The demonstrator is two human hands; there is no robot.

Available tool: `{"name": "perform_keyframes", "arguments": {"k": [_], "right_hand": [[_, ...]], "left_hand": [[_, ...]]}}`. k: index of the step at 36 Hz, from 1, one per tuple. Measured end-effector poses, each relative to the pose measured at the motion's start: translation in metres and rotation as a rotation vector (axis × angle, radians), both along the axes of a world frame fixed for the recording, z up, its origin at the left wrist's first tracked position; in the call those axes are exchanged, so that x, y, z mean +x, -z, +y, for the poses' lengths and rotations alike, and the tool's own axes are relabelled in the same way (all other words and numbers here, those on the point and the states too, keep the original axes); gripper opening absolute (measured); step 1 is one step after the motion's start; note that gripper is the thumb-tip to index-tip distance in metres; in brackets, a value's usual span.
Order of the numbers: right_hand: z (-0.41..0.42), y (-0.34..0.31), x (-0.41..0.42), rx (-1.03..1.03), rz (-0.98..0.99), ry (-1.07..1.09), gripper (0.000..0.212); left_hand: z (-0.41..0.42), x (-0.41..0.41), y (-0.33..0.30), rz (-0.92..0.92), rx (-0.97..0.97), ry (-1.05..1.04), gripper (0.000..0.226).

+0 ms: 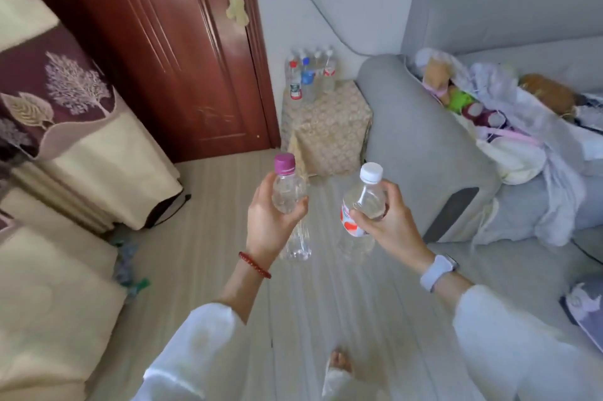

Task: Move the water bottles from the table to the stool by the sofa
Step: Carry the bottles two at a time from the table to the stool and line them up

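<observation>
My left hand (pixel 272 221) grips a clear water bottle with a pink cap (pixel 287 191) around its upper body. My right hand (pixel 386 221) holds a clear bottle with a white cap and a red-and-white label (pixel 362 201). Both bottles are upright, held over the floor in front of me. Ahead stands the stool (pixel 329 126), draped in a beige patterned cloth, beside the grey sofa's arm (pixel 417 152). Several water bottles (pixel 310 74) with red, blue and white caps stand at the stool's far edge.
A dark red wooden door (pixel 169 41) is behind the stool on the left. Cushioned furniture with a maroon leaf-patterned cover (pixel 62 100) lines the left side. Clothes and toys (pixel 509 126) are piled on the sofa. Striped floor lies between me and the stool.
</observation>
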State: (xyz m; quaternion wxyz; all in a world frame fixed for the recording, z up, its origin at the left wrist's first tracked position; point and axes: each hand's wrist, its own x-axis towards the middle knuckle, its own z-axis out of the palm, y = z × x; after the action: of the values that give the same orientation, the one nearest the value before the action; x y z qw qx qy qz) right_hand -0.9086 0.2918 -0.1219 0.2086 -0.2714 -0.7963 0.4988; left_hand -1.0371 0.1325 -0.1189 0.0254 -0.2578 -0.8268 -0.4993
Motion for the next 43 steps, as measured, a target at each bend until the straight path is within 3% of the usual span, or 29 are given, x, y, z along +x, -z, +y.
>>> {"name": "perform_keyframes", "arguments": {"k": [12,25,36,43], "right_hand": [[0.176,0.018,-0.204,-0.064,-0.063,-0.031,0.061],[0.355,0.037,-0.461,-0.106,-0.169,-0.051,0.069],[0.496,0.103,-0.614,-0.093,-0.380,-0.123,0.080],[0.570,0.171,-0.689,-0.129,-0.472,-0.167,0.068]], "left_hand": [[0.167,-0.211,0.023,-0.090,-0.060,-0.015,0.063],[0.357,-0.471,0.055,-0.222,-0.113,0.028,0.074],[0.502,-0.595,0.118,-0.278,-0.224,0.034,0.067],[0.577,-0.647,0.189,-0.284,-0.370,-0.070,0.064]]}}
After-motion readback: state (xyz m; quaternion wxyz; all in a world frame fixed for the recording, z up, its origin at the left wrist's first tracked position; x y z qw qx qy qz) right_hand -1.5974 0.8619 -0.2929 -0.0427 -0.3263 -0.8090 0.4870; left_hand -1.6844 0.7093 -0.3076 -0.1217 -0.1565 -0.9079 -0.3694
